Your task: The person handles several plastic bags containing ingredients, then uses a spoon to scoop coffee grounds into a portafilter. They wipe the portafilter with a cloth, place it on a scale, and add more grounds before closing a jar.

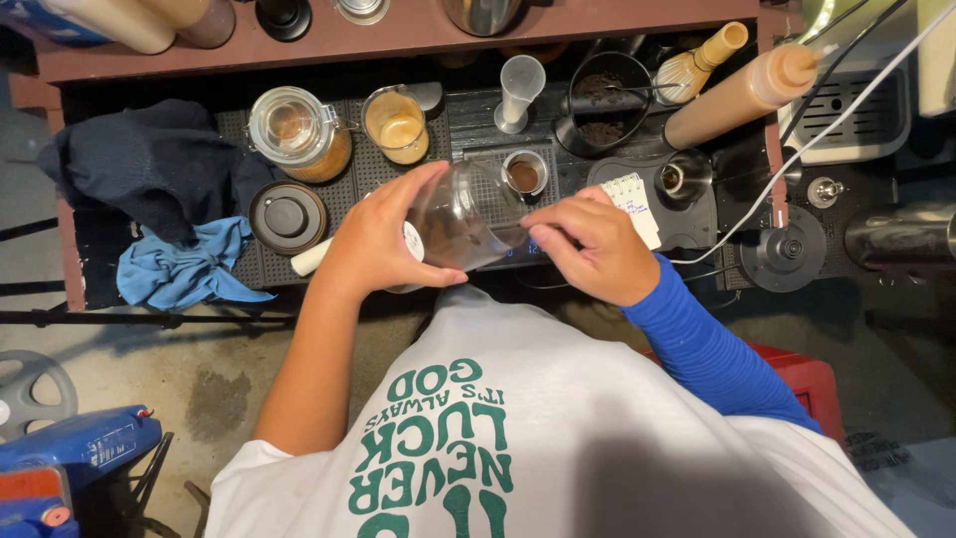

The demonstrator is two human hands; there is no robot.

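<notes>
A clear glass jar is tipped on its side, mouth turned toward a small metal cup of brown powder, just beside it on the black perforated mat.

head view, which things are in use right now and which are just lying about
In use:
left hand, gripping the tilted clear jar
right hand, at the jar's mouth
small cup of brown powder, just beyond the jar

Lying about:
blue cloth
dark cloth
glass jar with clamp lid
bamboo whisk
squeeze bottle
small notepad
</notes>
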